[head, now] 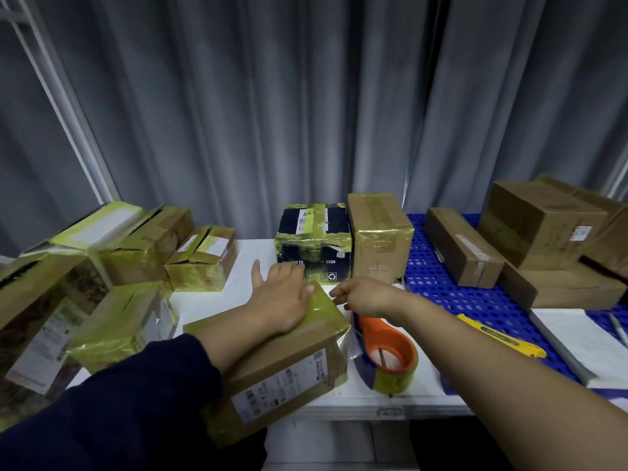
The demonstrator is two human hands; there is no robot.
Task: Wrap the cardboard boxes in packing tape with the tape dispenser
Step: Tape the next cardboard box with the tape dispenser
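Cardboard box (272, 362) in work sits on the front of the white bench (210, 300), dead centre, near corner overhanging the edge. Probably angled that way so tape can run round the end.

Wrapped boxes (136, 253) piled left, glossy yellow-green film all over. Plain brown boxes (540, 226) stacked right on the blue perforated tray (441, 294). Reads as done on the left, queue on the right. Black box (314, 239) behind, taped in crossed bands.

Box in work: brown kraft, white shipping label on the near face, yellowish tape band across the far end of the top, more film on the low near edges. Middle of the top is bare, so partly wrapped, my guess.

Tape dispenser (390, 358), orange, lies on the bench just right of the box; film seems to run between them.

Left hand (282, 300) lies flat on the taped end with fingers straight, likely pressing the tape down. Right hand (363, 297) is at the box's far corner, and I can't tell whether it is pinching tape or loose.

Yellow utility knife (503, 338) lies on the tray, untouched.
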